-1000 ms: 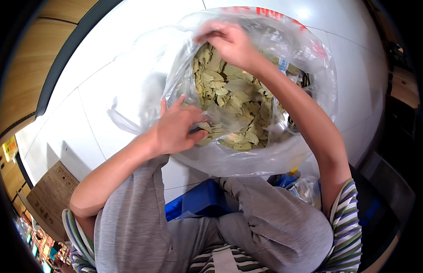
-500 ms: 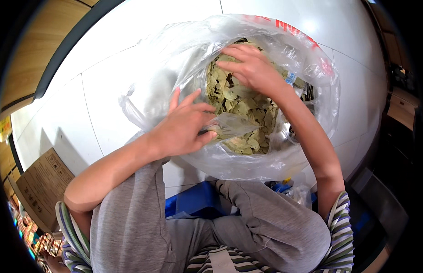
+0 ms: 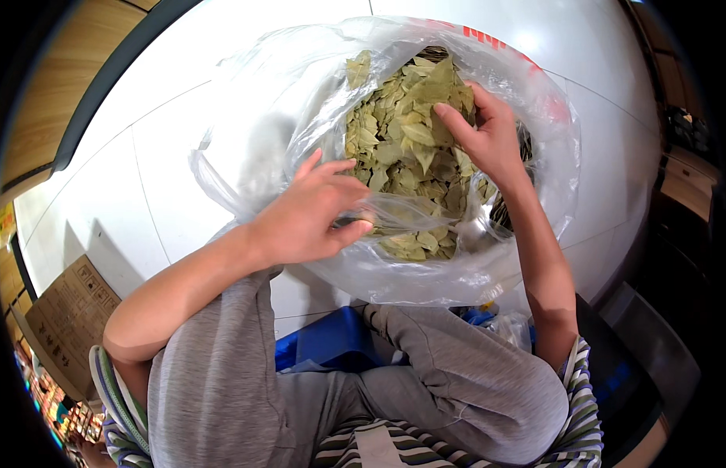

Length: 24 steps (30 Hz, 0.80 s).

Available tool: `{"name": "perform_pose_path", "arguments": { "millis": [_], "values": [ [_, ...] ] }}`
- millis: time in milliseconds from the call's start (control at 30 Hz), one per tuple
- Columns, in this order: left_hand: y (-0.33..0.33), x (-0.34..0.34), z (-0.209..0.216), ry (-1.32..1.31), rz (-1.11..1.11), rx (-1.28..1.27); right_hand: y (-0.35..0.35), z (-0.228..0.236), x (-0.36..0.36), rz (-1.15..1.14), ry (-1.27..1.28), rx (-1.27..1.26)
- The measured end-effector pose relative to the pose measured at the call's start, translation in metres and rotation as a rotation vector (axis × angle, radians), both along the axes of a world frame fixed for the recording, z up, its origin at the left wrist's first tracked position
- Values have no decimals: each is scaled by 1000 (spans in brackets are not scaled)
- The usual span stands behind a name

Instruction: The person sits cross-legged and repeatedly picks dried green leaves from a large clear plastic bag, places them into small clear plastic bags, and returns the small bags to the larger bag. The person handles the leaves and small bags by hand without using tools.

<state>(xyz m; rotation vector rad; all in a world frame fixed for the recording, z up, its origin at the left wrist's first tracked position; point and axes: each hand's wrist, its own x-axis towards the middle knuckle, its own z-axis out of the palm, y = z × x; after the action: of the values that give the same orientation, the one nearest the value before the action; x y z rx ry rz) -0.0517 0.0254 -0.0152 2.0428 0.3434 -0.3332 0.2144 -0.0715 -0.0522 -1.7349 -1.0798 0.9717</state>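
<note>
A large clear plastic bag (image 3: pixel 425 282) with red print near its rim sits on the floor in front of me, its mouth wide. Inside is a heap of dried bay leaves (image 3: pixel 394 168), flat and olive green. My right hand (image 3: pixel 491 129) grips a bunch of these leaves at the heap's upper right, thumb on top, other fingers mostly hidden behind. At the bag's left side, my left hand (image 3: pixel 312 214) has gathered plastic film between thumb and forefinger, its other fingers raised and spread. A fold of that film stretches across the lower leaves.
Below the bag, by my bent legs, are a blue plastic container (image 3: pixel 339 339) and some clear and blue packaging (image 3: pixel 507 324). A cardboard piece (image 3: pixel 70 312) stands at the left. Wooden cabinetry (image 3: pixel 82 58) curves along the upper left, and dark furniture (image 3: pixel 644 343) lines the right.
My right hand has turned over and moved right, now lifting a bunch of leaves it was reaching into before. My left hand stays on the film, nearly still.
</note>
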Motion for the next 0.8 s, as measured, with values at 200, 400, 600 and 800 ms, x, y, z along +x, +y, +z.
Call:
{"name": "perform_pose_path", "arguments": {
  "millis": [200, 400, 600, 800],
  "values": [
    [-1, 4, 2, 27, -13, -22, -22, -21, -2, -151, 126, -93],
    [-1, 8, 4, 55, -47, -16, -23, -35, 3, -216, 34, -205],
    [-3, 10, 0, 31, -68, 21, -33, -37, 0, -161, 169, -170],
    [-4, 16, 3, 119, -96, -14, -35, -30, 7, -183, 260, -289]
  ]
}}
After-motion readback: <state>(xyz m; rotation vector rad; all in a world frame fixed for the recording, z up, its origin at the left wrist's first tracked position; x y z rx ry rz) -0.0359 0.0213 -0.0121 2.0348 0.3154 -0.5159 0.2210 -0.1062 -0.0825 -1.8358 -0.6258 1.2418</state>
